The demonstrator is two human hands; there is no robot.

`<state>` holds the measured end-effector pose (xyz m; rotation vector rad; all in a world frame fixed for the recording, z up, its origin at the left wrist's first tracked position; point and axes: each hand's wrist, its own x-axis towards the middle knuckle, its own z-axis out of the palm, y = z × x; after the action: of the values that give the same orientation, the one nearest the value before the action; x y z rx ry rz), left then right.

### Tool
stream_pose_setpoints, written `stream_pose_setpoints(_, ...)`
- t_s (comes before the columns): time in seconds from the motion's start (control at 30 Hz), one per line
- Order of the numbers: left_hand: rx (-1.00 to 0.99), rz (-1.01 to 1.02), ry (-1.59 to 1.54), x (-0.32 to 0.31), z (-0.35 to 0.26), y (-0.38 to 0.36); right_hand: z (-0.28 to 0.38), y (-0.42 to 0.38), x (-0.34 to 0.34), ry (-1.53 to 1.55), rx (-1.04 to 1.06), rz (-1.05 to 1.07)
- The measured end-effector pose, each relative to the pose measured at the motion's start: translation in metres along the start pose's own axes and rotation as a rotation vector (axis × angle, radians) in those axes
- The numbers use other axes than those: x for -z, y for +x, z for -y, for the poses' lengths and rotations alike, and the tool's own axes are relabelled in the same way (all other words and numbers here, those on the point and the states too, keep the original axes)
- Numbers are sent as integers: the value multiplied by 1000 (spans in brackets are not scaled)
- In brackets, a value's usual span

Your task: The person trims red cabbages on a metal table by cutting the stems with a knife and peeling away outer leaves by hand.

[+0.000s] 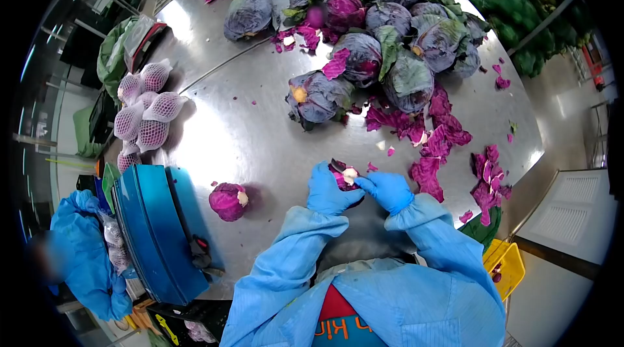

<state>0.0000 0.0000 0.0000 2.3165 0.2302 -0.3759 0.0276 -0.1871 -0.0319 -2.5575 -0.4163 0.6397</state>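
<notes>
My left hand (327,195), in a blue glove, is wrapped round a small red cabbage (341,180) with its pale cut stem facing up. A dark curved edge shows at the top of this head. My right hand (388,191), gloved too, is closed with its fingertips right at the stem; what it holds, if anything, is hidden. On the steel table (260,106) to the left lies a trimmed red cabbage (227,202). Purple trimmed leaves (427,174) are scattered to the right of my hands.
Untrimmed red cabbages (409,80) are heaped at the far right of the table. Several net-wrapped bulb-shaped items (144,109) lie along the left edge. A blue metal box (156,233) stands front left, with a person (84,249) beyond it. A yellow crate (504,269) is at right.
</notes>
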Motion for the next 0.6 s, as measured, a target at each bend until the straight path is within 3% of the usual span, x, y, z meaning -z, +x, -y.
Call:
stream_pose_setpoints(0.07,-78,-27,67,-4,-4,-8,-6,17,2,20,-148,-20)
stream_pose_setpoints(0.1,-133,-78,248,1,-6,-18,-17,28,2,65,-163,-96)
stream_pose_setpoints(0.13,-169,-132,221,-11,-3,-20,-21,39,9,111,-175,-173)
stream_pose_setpoints(0.17,-195,-187,203,-16,3,-19,-28,42,20,287,-316,-97)
stream_pose_setpoints(0.27,-97,-233,211,-8,16,-23,-17,15,32,664,-300,118)
stream_pose_setpoints(0.3,-113,-201,125,-8,19,-22,-14,2,30,669,-226,200)
stream_pose_setpoints(0.37,-138,-145,-33,-8,29,-22,-15,-16,-2,605,-21,99)
stream_pose_setpoints(0.6,-158,-172,-80,-12,30,-20,4,-33,-24,218,210,-109)
